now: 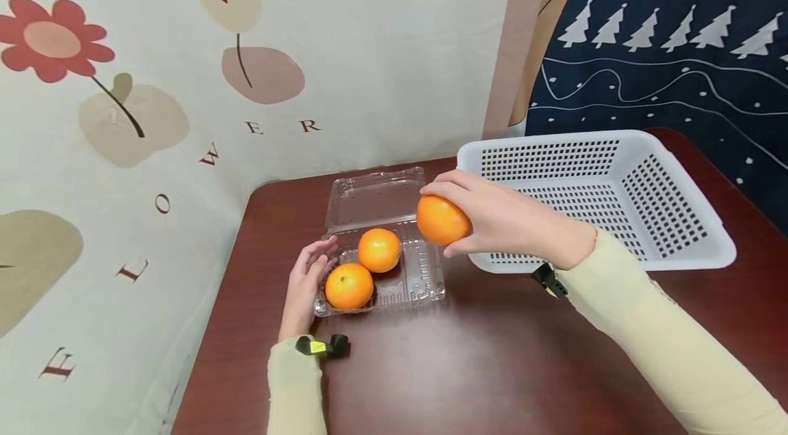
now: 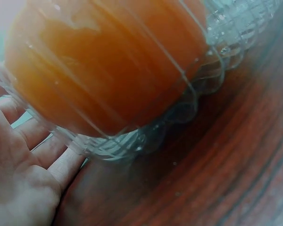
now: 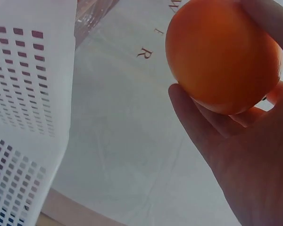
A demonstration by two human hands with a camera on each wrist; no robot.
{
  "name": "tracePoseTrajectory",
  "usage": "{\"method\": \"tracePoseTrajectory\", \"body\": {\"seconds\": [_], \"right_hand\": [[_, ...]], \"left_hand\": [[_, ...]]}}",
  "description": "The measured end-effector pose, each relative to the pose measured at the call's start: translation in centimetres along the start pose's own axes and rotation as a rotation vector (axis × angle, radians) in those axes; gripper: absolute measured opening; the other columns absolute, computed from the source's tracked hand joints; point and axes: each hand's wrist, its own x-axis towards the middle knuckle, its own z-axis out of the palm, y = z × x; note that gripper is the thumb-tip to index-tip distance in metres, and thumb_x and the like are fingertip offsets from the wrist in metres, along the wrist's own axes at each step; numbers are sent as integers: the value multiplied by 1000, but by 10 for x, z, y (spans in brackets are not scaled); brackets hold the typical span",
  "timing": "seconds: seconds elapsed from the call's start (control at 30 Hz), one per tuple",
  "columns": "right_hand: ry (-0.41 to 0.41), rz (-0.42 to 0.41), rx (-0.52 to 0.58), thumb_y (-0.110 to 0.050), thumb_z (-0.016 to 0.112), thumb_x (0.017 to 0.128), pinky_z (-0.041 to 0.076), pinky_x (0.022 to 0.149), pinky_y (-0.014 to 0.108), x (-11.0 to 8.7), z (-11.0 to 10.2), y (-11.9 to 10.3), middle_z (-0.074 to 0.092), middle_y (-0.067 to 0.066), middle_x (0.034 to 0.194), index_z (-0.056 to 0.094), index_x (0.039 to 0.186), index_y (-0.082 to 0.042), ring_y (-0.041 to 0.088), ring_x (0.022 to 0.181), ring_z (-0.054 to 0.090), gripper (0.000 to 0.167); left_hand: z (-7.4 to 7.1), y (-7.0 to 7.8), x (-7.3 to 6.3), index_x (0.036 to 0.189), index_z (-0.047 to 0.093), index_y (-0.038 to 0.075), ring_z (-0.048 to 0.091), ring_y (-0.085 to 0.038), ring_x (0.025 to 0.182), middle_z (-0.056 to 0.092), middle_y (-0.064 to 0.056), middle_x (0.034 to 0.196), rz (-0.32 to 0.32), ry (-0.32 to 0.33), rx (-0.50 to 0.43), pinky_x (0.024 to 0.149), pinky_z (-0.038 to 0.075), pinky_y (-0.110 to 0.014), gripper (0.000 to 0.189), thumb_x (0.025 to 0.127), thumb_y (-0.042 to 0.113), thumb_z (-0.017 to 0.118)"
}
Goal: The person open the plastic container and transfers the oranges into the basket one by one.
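My right hand [image 1: 501, 216] holds one orange [image 1: 442, 219], the thumb on its near side and the fingers along its far side, parted just to the fruit's breadth. In the head view the orange appears by the right side of a clear plastic container [image 1: 423, 274], between it and a white perforated basket [image 1: 554, 140]; its height above the table [image 1: 431, 373] I cannot tell. My left hand [image 1: 303, 284] grasps nothing: its fingers, relaxed and slightly spread, lie at the container's left side, and the left wrist view shows them against the clear ribbed wall. Within the container, toward its left, sit two more oranges, a nearer one [image 1: 349, 286] with its stem end upward and a farther one [image 1: 379, 250] just beside it. The hinged lid [image 1: 377, 199] lies folded back on the far side. The basket stands to the right, partly hidden by my right hand. Behind the dark red table hang a pale cloth [image 1: 382, 45] printed with flowers and letters and, at right, a navy cloth [image 1: 652, 83] with white trees.
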Motion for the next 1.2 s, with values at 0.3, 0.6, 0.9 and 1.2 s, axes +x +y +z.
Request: {"method": "tracePoseTrajectory", "body": {"seconds": [0.3, 0.6, 0.9, 1.2], "right_hand": [[13, -83, -28, -36, 82, 59, 44, 81, 34, 0, -5, 7, 40, 0, 121, 48, 124, -22, 17, 107, 37, 75], [64, -52, -26, -40, 81, 58, 43, 82, 33, -2, -8, 16, 41, 0, 122, 43, 129, -17, 17, 109, 36, 84], [150, -85, -63, -40, 81, 57, 43, 82, 32, -5, -13, 26, 41, -1, 119, 47, 126, -18, 17, 112, 32, 80], [187, -68, -72, -45, 77, 60, 44, 76, 29, -6, -22, 30, 43, -3, 116, 47, 127, -22, 14, 104, 37, 77]], "left_hand": [[5, -4, 0, 125, 38, -5, 39, -28, 122, 42, -17, 132, -13, 9, 4, 97, 35, -33, 32, 95, 5, 38], [4, -6, 2, 125, 39, -4, 40, -28, 121, 43, -17, 131, -6, 17, 10, 98, 34, -36, 31, 95, 6, 40], [0, -12, 5, 125, 39, -3, 39, -28, 121, 44, -15, 131, -6, 17, 12, 96, 37, -32, 31, 95, 5, 39], [2, -8, 5, 124, 39, -4, 39, -29, 121, 43, -17, 131, -9, 23, -2, 97, 36, -34, 31, 94, 3, 39]]}}
